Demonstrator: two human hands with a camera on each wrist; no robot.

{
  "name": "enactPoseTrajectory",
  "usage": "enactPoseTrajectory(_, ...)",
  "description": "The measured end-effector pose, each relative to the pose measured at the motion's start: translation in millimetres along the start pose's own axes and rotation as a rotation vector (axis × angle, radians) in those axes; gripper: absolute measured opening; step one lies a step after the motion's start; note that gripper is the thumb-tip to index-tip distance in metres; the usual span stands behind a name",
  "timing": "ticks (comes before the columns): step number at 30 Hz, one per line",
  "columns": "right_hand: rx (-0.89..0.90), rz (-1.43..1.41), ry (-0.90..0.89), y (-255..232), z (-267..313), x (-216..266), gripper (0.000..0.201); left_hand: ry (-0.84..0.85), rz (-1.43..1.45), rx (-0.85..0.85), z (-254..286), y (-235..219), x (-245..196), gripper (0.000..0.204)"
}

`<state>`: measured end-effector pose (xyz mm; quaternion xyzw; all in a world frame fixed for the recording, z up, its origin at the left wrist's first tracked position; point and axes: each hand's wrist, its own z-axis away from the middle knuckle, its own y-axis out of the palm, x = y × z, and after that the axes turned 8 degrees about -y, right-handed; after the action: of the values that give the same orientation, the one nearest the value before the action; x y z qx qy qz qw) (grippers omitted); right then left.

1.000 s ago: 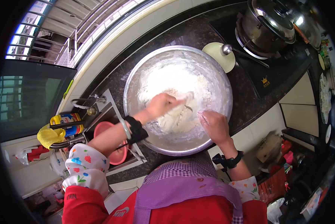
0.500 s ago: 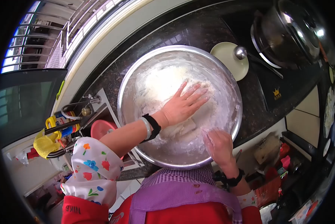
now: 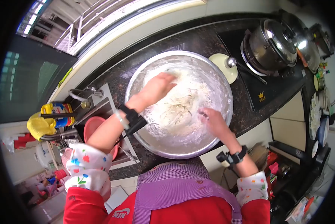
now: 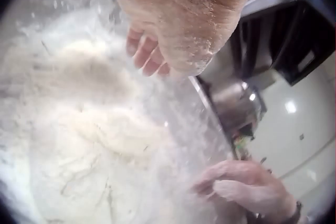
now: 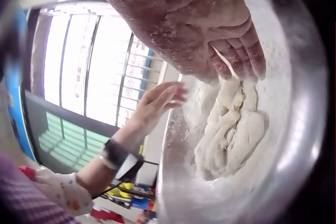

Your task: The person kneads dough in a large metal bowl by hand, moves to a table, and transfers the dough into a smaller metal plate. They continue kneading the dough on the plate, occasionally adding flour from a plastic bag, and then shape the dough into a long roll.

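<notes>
A lump of pale dough [image 5: 231, 140] with folds and creases lies among loose white flour [image 4: 79, 71] in a wide metal bowl [image 3: 229, 100]. My left hand [image 3: 156, 89] hangs over the flour at the bowl's back left, its fingers loosely bent and holding nothing. At the bowl's right side is my right hand [image 3: 215, 122], fingers pointing in towards the dough. In the right wrist view its floury fingertips [image 5: 257, 66] are right at the dough's upper end, and the palm shows bits of dough stuck to it.
Behind the bowl to the right sits a pale green plate [image 3: 232, 76] with a metal ladle [image 3: 245, 67] across it. A lidded pot [image 3: 271, 44] stands on the stove beyond. On the left, a pink basin [image 3: 91, 127] is in the sink, near a yellow cloth [image 3: 38, 127].
My left hand has come off the dough, where its fingers were spread, and moved to the bowl's back left. My right hand has shifted slightly inward from the rim.
</notes>
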<state>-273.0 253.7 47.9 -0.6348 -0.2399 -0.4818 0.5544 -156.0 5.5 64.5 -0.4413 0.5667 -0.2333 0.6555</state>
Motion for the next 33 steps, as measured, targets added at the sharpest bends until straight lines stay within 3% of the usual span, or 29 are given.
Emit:
enactPoseTrajectory(1, 0.007, 0.015, -0.02, 2.0, -15.5, -4.0, 0.019, -0.156, 0.026, 0.02, 18.4, -22.1, -6.0, 0.028)
enactPoseTrajectory(2, -0.003, 0.177, -0.168, 4.2, -31.9, -9.6, 0.02, -0.31, 0.059, 0.041, 39.0, -38.1, -10.3, 0.028)
enactPoseTrajectory(3, -0.013, 0.339, -0.314, 3.4, -48.0, -11.6, 0.021, -0.274, 0.01, -0.054, 63.1, -41.5, -3.9, 0.028)
enactPoseTrajectory(5, 0.043, 0.47, -0.195, 13.0, -87.7, 6.3, 0.022, -0.294, 0.013, -0.156, 105.8, -32.4, 4.0, 0.027)
enactPoseTrajectory(6, 0.047, 0.496, -0.234, 23.4, -111.0, -1.2, 0.025, -0.352, 0.068, -0.165, 123.6, -26.0, 2.1, 0.027)
enactPoseTrajectory(8, 0.055, 0.545, -0.29, 52.9, -140.9, -18.1, 0.027, -0.268, 0.127, -0.331, 142.3, -14.1, -14.0, 0.02)
enactPoseTrajectory(11, 0.233, 0.492, -0.198, 87.7, -155.8, -17.5, 0.03, -0.302, 0.202, -0.407, 160.9, 4.1, -40.3, 0.029)
enactPoseTrajectory(13, 0.107, 0.628, -0.335, 103.1, -139.6, -14.0, 0.032, -0.068, 0.134, -0.313, 174.3, 16.8, -51.0, 0.038)
enactPoseTrajectory(14, 0.127, 0.648, -0.344, 102.7, -135.9, -13.2, 0.032, -0.079, 0.15, -0.336, 181.0, 21.3, -55.5, 0.038)
enactPoseTrajectory(16, 0.149, 0.504, -0.284, 92.6, -127.6, 2.0, 0.031, 0.008, 0.017, -0.063, 189.9, 27.6, -61.7, 0.047)
enactPoseTrajectory(17, 0.166, 0.524, -0.286, 84.5, -119.0, 14.1, 0.031, 0.049, 0.016, -0.151, 191.5, 36.2, -56.9, 0.035)
enactPoseTrajectory(19, 0.42, 0.591, -0.045, 68.2, -93.2, 64.9, 0.033, 0.026, -0.026, -0.142, 191.3, 50.7, -51.0, 0.027)
enactPoseTrajectory(21, 0.352, 0.671, -0.233, 79.5, -57.2, 53.9, 0.033, 0.006, -0.079, -0.119, 191.8, 57.7, -47.8, 0.018)
enactPoseTrajectory(24, 0.394, 0.774, -0.229, 104.7, -25.9, 64.2, 0.033, 0.025, -0.041, -0.138, 195.3, 62.0, -46.1, 0.022)
enactPoseTrajectory(28, 0.286, 0.864, -0.168, 118.8, -40.9, 32.9, 0.032, 0.002, 0.025, -0.155, 194.7, 55.6, -48.1, 0.021)
enactPoseTrajectory(31, 0.23, 1.018, -0.291, 118.2, -84.4, 13.9, 0.036, 0.006, 0.02, -0.147, 194.1, 55.5, -45.9, 0.022)
enactPoseTrajectory(33, 0.06, 1.019, -0.471, 111.1, -114.6, -0.4, 0.037, 0.031, 0.033, -0.117, 193.9, 53.6, -43.9, 0.023)
